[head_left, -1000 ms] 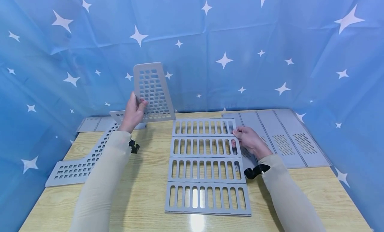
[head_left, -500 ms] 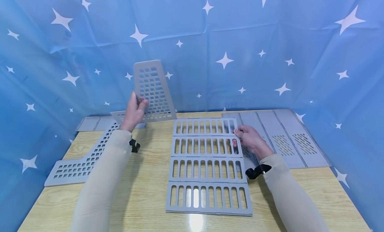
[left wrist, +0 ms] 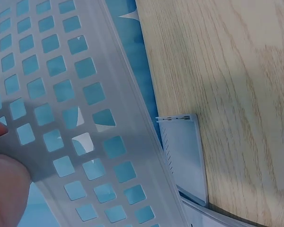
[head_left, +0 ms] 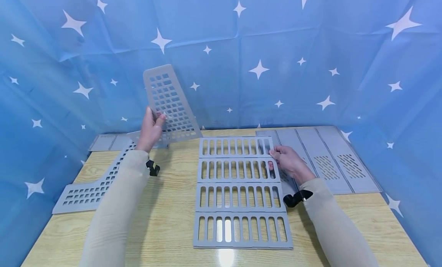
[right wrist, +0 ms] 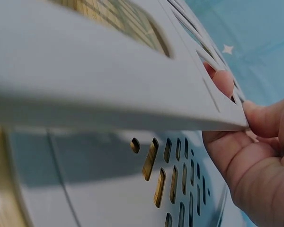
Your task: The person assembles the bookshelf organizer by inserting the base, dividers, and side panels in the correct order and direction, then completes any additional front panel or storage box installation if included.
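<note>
My left hand (head_left: 149, 131) grips the left edge of a grey panel (head_left: 183, 100) with small square holes, thumb across its face. The panel stands raised and leaning left, in front of the curtain. In the left wrist view this panel (left wrist: 127, 111) fills the left half, and part of my thumb (left wrist: 7, 189) shows. My right hand (head_left: 290, 161) pinches the upper right edge of a grey slotted panel (head_left: 238, 182) with several rows of long openings. From the right wrist view, fingers (right wrist: 223, 82) reach through a slot; the panel's near edge is lifted off what lies below.
Behind my left forearm lies an angled grey piece (head_left: 76, 207) with square holes. A small flat grey panel (head_left: 121, 142) sits at the back left. Grey panels (head_left: 340, 144) with slanted slots lie at the right, partly under my right hand. A starred blue curtain (head_left: 221, 48) borders the wooden table (head_left: 172, 221).
The square-holed panel has tilted leftward, its top moving left along with my left hand. The slotted panel has shifted very slightly toward me. My right hand keeps its hold.
</note>
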